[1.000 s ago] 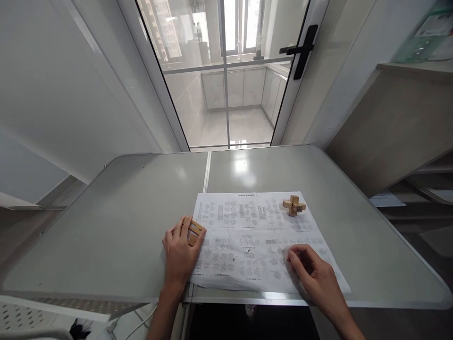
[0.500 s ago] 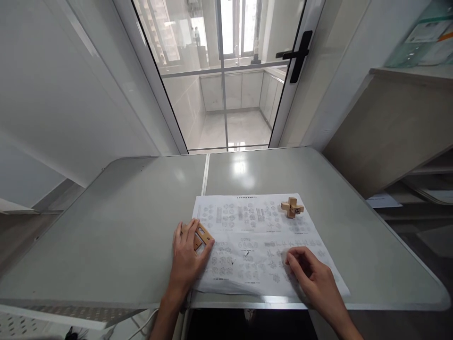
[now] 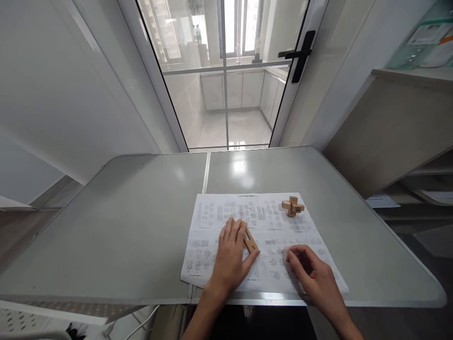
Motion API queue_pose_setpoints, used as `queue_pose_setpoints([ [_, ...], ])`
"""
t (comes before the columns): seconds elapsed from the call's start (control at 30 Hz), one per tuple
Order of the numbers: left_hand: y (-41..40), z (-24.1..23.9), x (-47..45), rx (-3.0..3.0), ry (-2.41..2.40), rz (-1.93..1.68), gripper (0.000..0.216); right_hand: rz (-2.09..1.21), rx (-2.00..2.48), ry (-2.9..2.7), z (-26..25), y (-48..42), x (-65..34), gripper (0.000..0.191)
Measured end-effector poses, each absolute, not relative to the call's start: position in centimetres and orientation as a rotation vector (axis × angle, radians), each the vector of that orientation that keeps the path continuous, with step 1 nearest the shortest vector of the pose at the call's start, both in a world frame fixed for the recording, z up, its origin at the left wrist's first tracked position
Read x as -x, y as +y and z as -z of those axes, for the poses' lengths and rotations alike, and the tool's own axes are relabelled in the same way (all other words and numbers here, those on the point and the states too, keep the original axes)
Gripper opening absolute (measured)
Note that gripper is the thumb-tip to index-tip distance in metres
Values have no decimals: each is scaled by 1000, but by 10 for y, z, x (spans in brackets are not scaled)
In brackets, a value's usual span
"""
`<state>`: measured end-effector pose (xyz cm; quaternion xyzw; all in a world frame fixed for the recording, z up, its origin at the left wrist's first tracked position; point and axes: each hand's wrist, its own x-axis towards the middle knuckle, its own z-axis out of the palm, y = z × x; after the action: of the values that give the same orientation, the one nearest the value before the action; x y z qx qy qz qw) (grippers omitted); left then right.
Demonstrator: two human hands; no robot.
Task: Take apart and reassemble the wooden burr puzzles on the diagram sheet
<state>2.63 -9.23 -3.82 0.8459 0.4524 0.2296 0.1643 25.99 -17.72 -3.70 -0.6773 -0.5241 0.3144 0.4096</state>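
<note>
My left hand (image 3: 231,255) lies over the middle of a printed sheet (image 3: 198,226), its fingers and thumb closed on a slotted wooden puzzle piece (image 3: 251,242). One end of the piece, with a dark mark on it, shows between thumb and forefinger; the rest is under the fingers. On the sheet's right part rests my right hand (image 3: 313,271), curled, thumb and forefinger together, with nothing visible in it. Beyond it, at the sheet's far right corner, stands an assembled wooden burr puzzle (image 3: 292,207) of crossed blocks.
The sheet covers part of a grey folding table (image 3: 134,226), near its front edge. Behind the table is a glass door (image 3: 244,94) with a black handle (image 3: 300,55). A wooden shelf unit (image 3: 385,132) stands at the right.
My left hand has slid to the right across the sheet, carrying the wooden piece from the left edge to the middle. My right hand and the burr puzzle have stayed in place.
</note>
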Motion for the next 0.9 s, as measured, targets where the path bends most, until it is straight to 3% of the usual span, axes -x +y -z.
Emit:
queue_pose_setpoints([
  [0.27, -97, 32, -55, -2377, 1114, -663, 78, -803, 1697, -1324, 41, -177, -262, 43],
  [0.9, -50, 22, 4, -2475, 962, -627, 75, -779, 1764, -1329, 48, -179, -263, 41],
])
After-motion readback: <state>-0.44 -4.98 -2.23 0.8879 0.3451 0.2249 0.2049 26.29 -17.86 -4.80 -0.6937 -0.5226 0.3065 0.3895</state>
